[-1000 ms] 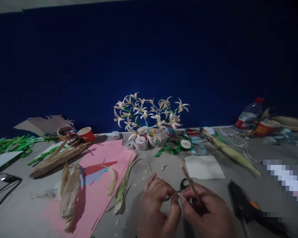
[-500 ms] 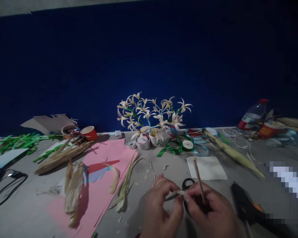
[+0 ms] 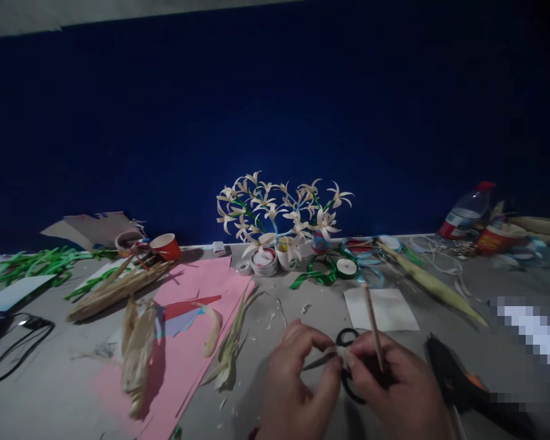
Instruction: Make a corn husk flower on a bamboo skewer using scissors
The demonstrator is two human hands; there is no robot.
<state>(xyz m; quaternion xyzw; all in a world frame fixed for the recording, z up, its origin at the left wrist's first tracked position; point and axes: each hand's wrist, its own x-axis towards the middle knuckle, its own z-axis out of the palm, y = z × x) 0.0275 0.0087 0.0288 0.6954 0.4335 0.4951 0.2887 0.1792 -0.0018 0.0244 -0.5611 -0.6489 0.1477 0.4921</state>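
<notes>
Left hand [image 3: 300, 376] and right hand [image 3: 396, 382] pinch a strip [image 3: 344, 353], running roughly crosswise between their fingers; the right also holds a slanting stick [image 3: 373, 322].

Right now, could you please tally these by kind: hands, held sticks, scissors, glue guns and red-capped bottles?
Hands: 2, the left hand and the right hand
Held stick: 1
Scissors: 1
Glue gun: 1
Red-capped bottle: 1
Total: 6
</notes>
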